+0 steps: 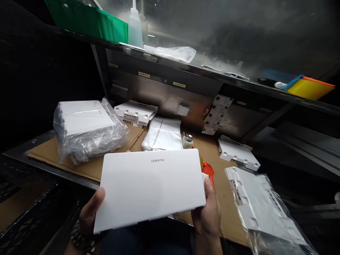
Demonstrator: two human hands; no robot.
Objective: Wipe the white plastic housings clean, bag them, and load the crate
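Both hands are gripping the white panel (150, 189) by its side edges: left hand (90, 212), right hand (208, 212), keeping it above the tabletop (87, 166), face unsmudged.

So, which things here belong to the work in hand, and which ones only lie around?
In hand:
- white panel, held by left hand and right hand

Lying about:
- bagged white parts
- orange tool
- small bottle
- green bin on shelf
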